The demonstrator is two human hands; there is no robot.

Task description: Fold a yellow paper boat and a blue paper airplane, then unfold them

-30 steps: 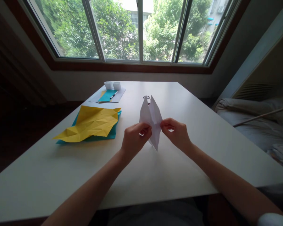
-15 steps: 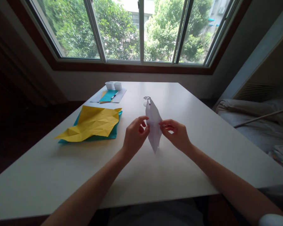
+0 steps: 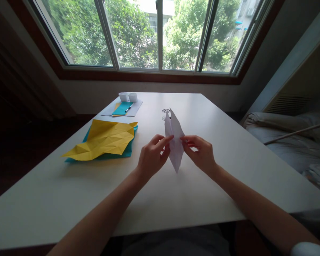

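A folded white paper (image 3: 176, 153), long and diamond-shaped with pointed ends, stands upright between my hands above the middle of the table. Its top is split into two points. My left hand (image 3: 153, 153) reaches from the left, with a finger lying over the paper's near face and the thumb at its left edge. From the other side, my right hand (image 3: 200, 151) pinches the right edge between thumb and fingers. Behind the paper, a round object with dark lines (image 3: 165, 111) is partly covered; its kind is unclear.
A creased yellow sheet (image 3: 106, 138) lies over a teal sheet (image 3: 126, 153) on the left of the white table (image 3: 229, 163). Farther back are two small white paper boxes (image 3: 132, 97), a teal paper (image 3: 122, 108) and a pen (image 3: 129, 107). A window spans the far wall.
My left index finger has moved right, onto the paper's near face. The paper has turned slightly, and its two top points are farther apart. My right hand has hardly moved.
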